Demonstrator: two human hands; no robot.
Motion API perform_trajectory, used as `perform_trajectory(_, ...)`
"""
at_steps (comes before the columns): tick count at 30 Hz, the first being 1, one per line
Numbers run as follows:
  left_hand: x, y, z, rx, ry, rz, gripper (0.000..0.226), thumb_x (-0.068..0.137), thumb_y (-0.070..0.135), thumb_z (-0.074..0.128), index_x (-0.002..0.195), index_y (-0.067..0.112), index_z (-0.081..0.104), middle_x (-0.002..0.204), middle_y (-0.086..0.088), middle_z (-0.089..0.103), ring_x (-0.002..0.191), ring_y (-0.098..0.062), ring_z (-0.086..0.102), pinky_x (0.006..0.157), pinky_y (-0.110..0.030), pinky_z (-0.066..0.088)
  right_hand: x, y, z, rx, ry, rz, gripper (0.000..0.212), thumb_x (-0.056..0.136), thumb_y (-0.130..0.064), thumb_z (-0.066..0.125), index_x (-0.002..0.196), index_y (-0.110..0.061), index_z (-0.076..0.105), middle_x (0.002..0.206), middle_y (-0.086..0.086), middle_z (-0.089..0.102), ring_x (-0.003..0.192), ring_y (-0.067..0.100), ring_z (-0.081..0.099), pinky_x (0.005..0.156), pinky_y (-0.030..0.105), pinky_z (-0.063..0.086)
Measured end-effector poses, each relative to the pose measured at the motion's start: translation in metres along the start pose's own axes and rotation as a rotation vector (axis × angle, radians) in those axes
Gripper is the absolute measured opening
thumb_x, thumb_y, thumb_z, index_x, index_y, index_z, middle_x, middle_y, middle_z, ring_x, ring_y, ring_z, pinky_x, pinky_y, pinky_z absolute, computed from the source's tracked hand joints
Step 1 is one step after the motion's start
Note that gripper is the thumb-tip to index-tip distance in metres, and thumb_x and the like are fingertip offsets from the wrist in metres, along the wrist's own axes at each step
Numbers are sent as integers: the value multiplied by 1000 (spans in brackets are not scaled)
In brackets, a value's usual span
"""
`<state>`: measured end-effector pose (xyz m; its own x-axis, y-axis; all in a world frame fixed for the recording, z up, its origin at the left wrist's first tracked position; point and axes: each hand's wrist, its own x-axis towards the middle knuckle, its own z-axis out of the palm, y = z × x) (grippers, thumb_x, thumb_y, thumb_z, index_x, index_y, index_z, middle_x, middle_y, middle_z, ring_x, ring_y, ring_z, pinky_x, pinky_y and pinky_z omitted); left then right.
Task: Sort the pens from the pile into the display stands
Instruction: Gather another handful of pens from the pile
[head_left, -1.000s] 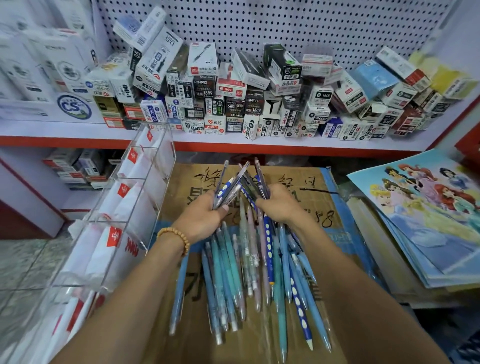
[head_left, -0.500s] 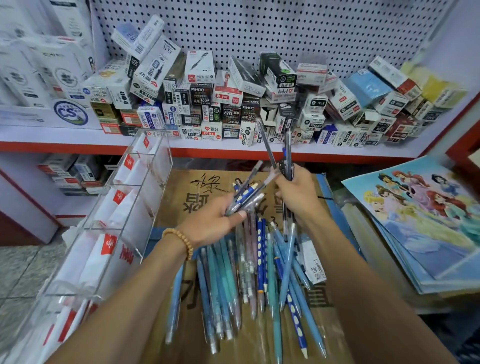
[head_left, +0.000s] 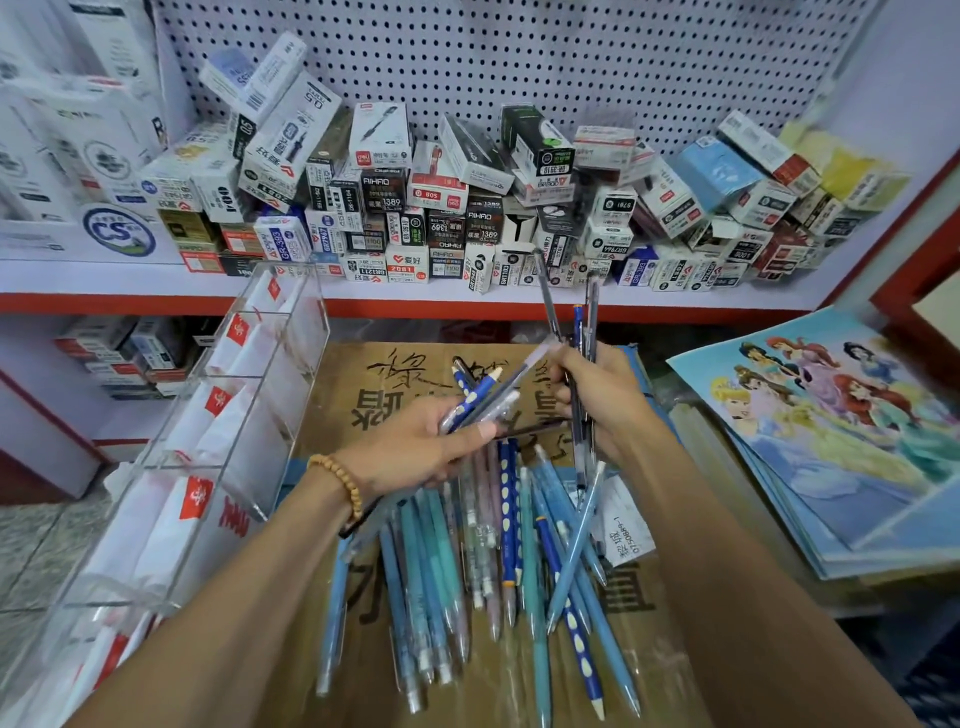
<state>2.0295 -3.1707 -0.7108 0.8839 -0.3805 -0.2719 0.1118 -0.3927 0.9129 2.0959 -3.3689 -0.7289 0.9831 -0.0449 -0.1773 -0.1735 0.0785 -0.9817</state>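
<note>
A pile of blue, teal and pink pens lies on a cardboard box in front of me. My left hand, with a bead bracelet at the wrist, grips a small bunch of pens, some dark blue with white dots, that fans up to the right. My right hand holds a few dark slim pens upright above the pile. A clear acrylic display stand with several compartments stands at the left, holding white packets with red labels.
A white shelf with a red edge carries many stacked pen boxes under a pegboard. Illustrated booklets are stacked at the right. More boxes sit on a lower shelf at the left.
My right hand has lifted a few dark pens away from the bunch and raised them upright. My left hand keeps the rest of the bunch, now lower and tilted right.
</note>
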Motion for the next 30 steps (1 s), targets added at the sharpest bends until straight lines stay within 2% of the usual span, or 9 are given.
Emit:
perform_trajectory(6, 12, 0, 1, -43, 324, 79, 18, 88, 31, 68, 80, 17, 60, 49, 10, 44, 45, -13, 35, 46, -23, 36, -5, -37, 0, 166, 139, -168, 14, 99, -19, 59, 89, -11, 54, 65, 0, 52, 48, 11, 41, 43, 24, 34)
perform_trajectory(10, 14, 10, 8, -102, 419, 108, 28, 86, 33, 71, 69, 21, 52, 51, 7, 46, 41, -10, 38, 48, -24, 36, -14, -62, 1, 418, 175, -186, 11, 100, -13, 55, 91, -8, 52, 61, 0, 50, 46, 12, 40, 42, 25, 31)
perform_trajectory(12, 11, 21, 16, -136, 394, 125, 26, 86, 28, 70, 70, 19, 53, 55, 8, 54, 38, -2, 43, 46, -18, 36, -22, -66, 4, 510, 147, -164, 7, 100, -11, 56, 96, -7, 51, 61, 0, 49, 46, 11, 39, 42, 25, 30)
perform_trajectory(15, 5, 34, 30, -190, 251, 125, 17, 83, 28, 72, 77, 17, 61, 63, 0, 58, 47, -10, 46, 46, -20, 38, -39, -65, 9, 578, 98, -129, 8, 99, -12, 56, 93, -9, 52, 61, -1, 48, 46, 11, 39, 43, 24, 30)
perform_trajectory(18, -8, 43, 43, -251, 136, 136, 10, 80, 19, 76, 85, 16, 69, 74, 1, 71, 62, -10, 64, 55, -17, 47, -55, -65, 10, 656, 92, -112, 5, 100, -12, 54, 96, -9, 52, 61, -2, 47, 46, 10, 38, 44, 23, 30)
perform_trajectory(21, -23, 52, 52, -257, 38, 170, 11, 80, 9, 75, 74, 15, 67, 67, 4, 71, 57, -1, 64, 51, -9, 44, -70, -68, 6, 692, 108, -100, 6, 100, -12, 54, 95, -10, 54, 61, -2, 46, 47, 10, 38, 45, 23, 33)
perform_trajectory(23, -32, 57, 53, -250, 21, 164, 12, 79, 12, 76, 73, 15, 66, 66, 4, 70, 56, -2, 62, 51, -12, 46, -80, -70, 2, 709, 127, -80, 9, 101, -13, 53, 93, -9, 54, 59, -2, 47, 46, 11, 40, 47, 24, 38)
perform_trajectory(26, -44, 60, 51, -190, 15, 132, 10, 79, 18, 77, 79, 13, 68, 72, 1, 71, 65, -7, 67, 64, -23, 54, -95, -75, -4, 723, 152, -44, 14, 102, -15, 52, 88, -11, 52, 58, -2, 48, 46, 12, 46, 54, 28, 44)
perform_trajectory(30, -61, 55, 52, -274, 58, 67, 19, 87, 19, 69, 96, 2, 70, 64, -2, 64, 45, -9, 54, 43, -21, 44, -108, -81, -20, 755, 231, -47, 14, 102, -14, 53, 90, -8, 49, 57, 0, 49, 47, 14, 51, 50, 26, 49)
